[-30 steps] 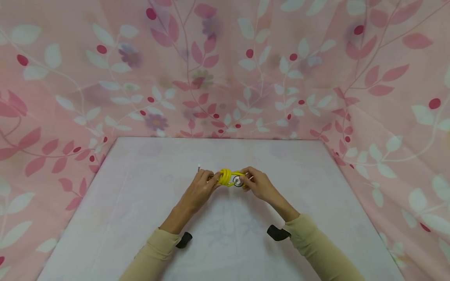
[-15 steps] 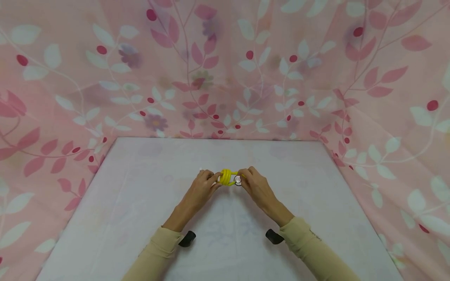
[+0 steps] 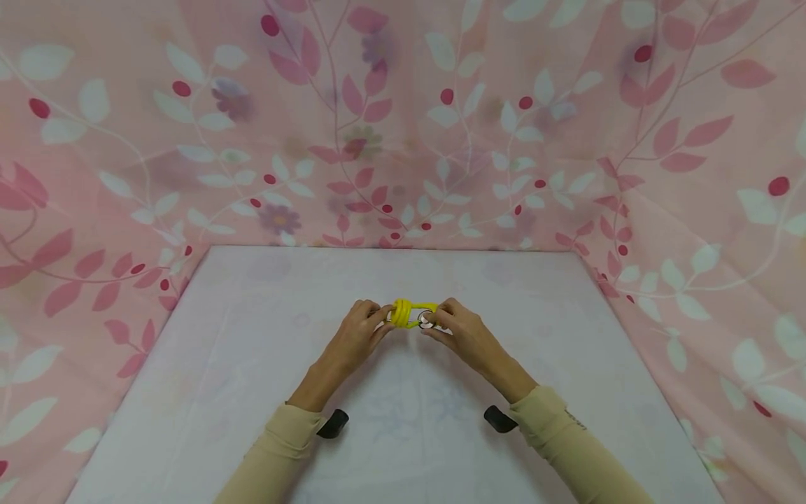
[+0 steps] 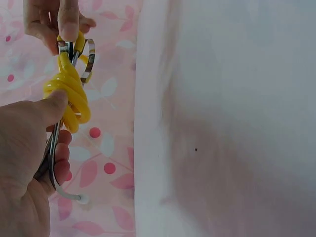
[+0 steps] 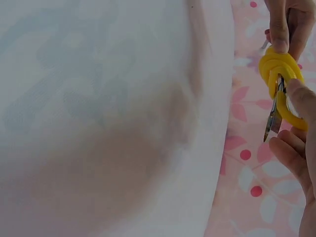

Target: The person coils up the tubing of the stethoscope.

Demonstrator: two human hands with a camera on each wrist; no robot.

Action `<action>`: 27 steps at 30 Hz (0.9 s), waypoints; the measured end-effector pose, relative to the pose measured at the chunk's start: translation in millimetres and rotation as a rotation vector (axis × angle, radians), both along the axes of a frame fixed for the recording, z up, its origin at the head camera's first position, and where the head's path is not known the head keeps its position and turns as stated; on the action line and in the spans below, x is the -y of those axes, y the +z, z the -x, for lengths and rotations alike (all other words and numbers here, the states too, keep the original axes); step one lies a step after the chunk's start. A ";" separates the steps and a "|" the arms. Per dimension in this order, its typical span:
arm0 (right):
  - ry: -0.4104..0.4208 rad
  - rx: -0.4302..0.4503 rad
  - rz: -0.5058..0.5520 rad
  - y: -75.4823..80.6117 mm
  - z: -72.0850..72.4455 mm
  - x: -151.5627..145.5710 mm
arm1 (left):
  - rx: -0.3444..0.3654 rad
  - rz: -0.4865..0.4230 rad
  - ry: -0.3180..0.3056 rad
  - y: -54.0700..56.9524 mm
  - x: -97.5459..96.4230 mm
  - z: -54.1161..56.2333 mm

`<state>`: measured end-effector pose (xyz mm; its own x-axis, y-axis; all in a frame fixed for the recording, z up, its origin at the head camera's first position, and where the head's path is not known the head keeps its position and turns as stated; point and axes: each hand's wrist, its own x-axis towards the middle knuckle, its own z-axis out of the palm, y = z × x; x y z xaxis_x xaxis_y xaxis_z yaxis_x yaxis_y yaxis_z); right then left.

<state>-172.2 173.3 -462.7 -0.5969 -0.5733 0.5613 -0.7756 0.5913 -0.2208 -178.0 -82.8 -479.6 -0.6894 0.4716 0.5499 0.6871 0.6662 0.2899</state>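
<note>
A stethoscope is held up between both hands, its yellow tubing (image 3: 401,313) wound in several turns into a tight coil. My left hand (image 3: 357,332) grips its metal ear tubes with the thumb pressed on the coil. One ear tube (image 4: 53,158) curves out below the fingers in the left wrist view, ending in a white ear tip (image 4: 83,198). At the other end, my right hand (image 3: 469,332) pinches the tubing loop beside the round metal chest piece (image 5: 273,120). Fingers partly cover the chest piece in the head view.
A white-covered table (image 3: 403,434) lies beneath the hands. Pink floral cloth (image 3: 403,140) hangs behind and along both sides. Black wrist-worn devices (image 3: 334,423) show below the sleeves.
The ear tip that stuck up beyond my left hand has dropped out of the head view. My right hand has drawn slightly right, with its fingers shifted around the tubing loop and chest piece.
</note>
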 end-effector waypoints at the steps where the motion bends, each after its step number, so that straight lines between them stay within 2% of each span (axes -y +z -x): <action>1: -0.002 -0.011 0.001 -0.6 -0.7 -0.3 | -0.011 0.008 -0.010 0.1 0.0 0.0; 6: -0.020 0.017 0.001 -5.1 -5.7 -0.2 | -0.067 0.042 -0.042 -2.8 -1.4 -1.1; 11: -0.043 0.068 0.015 -8.1 -6.5 2.2 | -0.066 0.037 -0.040 -4.2 -3.3 -2.3; 16: -0.068 0.050 0.006 -5.3 -7.4 6.0 | -0.054 0.040 -0.020 -3.6 -4.4 -3.6; 19: -0.105 0.005 -0.019 -6.0 -9.4 8.0 | -0.038 0.033 -0.011 -3.9 -4.7 -4.1; 23: -0.146 -0.105 -0.045 -8.7 -11.7 7.6 | -0.010 0.009 0.009 -4.0 -6.2 -4.9; 27: -0.156 -0.196 -0.026 -10.8 -9.5 5.4 | 0.005 0.004 0.037 -1.6 -8.8 -5.0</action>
<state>-162.7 167.9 -473.6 -0.5609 -0.4981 0.6613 -0.7008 0.7109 -0.0590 -173.0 -74.0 -481.2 -0.7088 0.4481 0.5448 0.6608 0.6921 0.2905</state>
